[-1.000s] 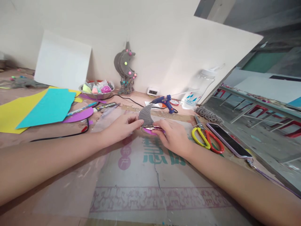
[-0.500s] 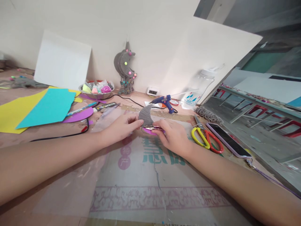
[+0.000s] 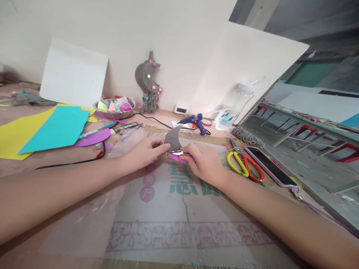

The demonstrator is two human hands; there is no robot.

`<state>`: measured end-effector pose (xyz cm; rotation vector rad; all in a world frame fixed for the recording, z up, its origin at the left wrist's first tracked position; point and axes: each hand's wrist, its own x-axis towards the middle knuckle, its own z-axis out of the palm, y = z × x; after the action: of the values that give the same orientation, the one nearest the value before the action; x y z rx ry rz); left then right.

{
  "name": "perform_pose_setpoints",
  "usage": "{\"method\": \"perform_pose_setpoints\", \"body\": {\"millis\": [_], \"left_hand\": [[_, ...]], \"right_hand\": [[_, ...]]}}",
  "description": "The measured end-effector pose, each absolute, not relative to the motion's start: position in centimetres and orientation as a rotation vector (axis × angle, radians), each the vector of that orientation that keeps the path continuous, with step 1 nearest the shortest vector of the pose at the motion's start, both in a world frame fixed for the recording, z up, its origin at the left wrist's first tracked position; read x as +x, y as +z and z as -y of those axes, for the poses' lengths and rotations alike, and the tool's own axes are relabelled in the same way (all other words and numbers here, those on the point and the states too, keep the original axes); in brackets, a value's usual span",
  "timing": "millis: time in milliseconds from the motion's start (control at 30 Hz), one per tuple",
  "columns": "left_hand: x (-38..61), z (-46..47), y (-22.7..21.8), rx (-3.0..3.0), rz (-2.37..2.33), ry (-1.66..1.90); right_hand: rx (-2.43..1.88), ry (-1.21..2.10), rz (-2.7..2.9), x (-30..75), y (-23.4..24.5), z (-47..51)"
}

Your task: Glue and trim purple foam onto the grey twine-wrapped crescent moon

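Note:
A crescent piece wrapped in grey yarn (image 3: 173,139) stands between my hands, its lower part showing purple foam (image 3: 177,158). My left hand (image 3: 153,149) pinches its left edge between thumb and fingers. On the other side, my right hand (image 3: 200,158) is closed on the lower right end of the crescent, where the yarn wrapping stops and a shiny strip shows. The fingertips hide part of that end. Beneath both hands lies a clear sheet over a printed cardboard (image 3: 165,209).
Behind stands a blue glue gun (image 3: 196,120), with a bottle (image 3: 235,104) farther right. Scissors (image 3: 244,164), a phone (image 3: 270,166) and a grey yarn bundle (image 3: 246,136) lie right. Left are coloured foam sheets (image 3: 56,129) and a bowl (image 3: 114,112). A moon ornament (image 3: 150,78) hangs behind.
Both hands keep their hold on the crescent, which looks slightly turned. The whole view has shifted a little.

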<state>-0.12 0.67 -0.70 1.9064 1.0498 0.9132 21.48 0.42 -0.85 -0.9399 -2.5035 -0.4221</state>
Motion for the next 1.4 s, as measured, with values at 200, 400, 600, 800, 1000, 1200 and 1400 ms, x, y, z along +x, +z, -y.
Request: {"method": "perform_pose_setpoints", "body": {"millis": [200, 400, 600, 800, 1000, 1200, 1400], "left_hand": [[-0.11, -0.51, -0.37, 1.901, -1.057, 0.899], [-0.12, -0.38, -0.33, 1.898, -1.077, 0.899], [0.03, -0.33, -0.18, 1.899, -1.101, 0.899], [0.07, -0.34, -0.10, 1.906, -1.087, 0.883], [-0.08, -0.38, -0.27, 1.940, -1.082, 0.873], [0.07, -0.23, -0.14, 1.955, -1.113, 0.857], [0.04, -0.35, -0.22, 1.965, -1.106, 0.859]], "right_hand": [[-0.933, -0.406, 2.497, 21.51, -0.91, -0.45], [-0.936, -0.395, 2.438, 21.34, -0.83, -0.27], [-0.924, -0.408, 2.445, 21.34, -0.79, -0.26], [-0.897, -0.424, 2.447, 21.36, -0.84, -0.34], [-0.887, -0.449, 2.487, 21.33, -0.81, -0.38], [-0.884, -0.457, 2.495, 21.40, -0.91, -0.51], [-0.856, -0.445, 2.486, 21.44, -0.97, -0.51]]}}
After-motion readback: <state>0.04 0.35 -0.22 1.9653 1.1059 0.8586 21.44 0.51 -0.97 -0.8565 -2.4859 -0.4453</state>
